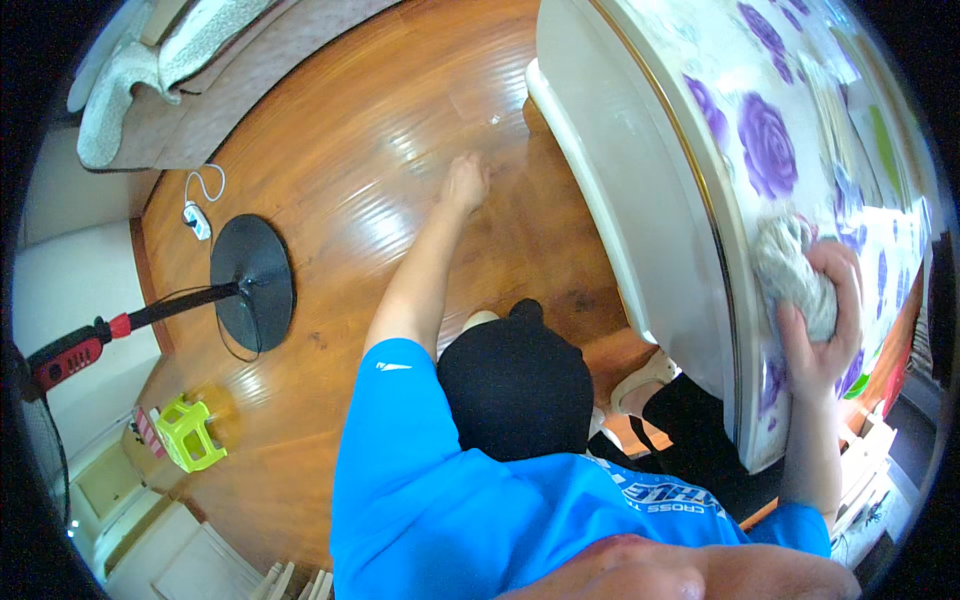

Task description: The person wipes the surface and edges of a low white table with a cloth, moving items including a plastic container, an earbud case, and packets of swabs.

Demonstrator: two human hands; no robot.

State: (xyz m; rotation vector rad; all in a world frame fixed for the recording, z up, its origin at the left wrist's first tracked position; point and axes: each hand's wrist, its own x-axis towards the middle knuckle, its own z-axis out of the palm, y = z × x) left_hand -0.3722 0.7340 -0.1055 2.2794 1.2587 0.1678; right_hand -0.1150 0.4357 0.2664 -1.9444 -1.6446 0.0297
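Note:
My right hand (829,322) grips a bunched pale grey-white cloth (796,281). The cloth rests on the table's cover (765,142), which is white with purple roses. It lies near the white table edge (709,187) with its gold trim. My left hand (466,181) hangs over the wood-look floor (360,172), left of the table. Its fingers curl downward and are partly hidden, and I see nothing in it.
A standing fan's round black base (259,300) is on the floor to the left, its pole slanting outward. Nearby lie a white power strip (196,221) and its cord. A lime-green plastic stool (187,433) stands lower left. A covered sofa (161,90) is upper left.

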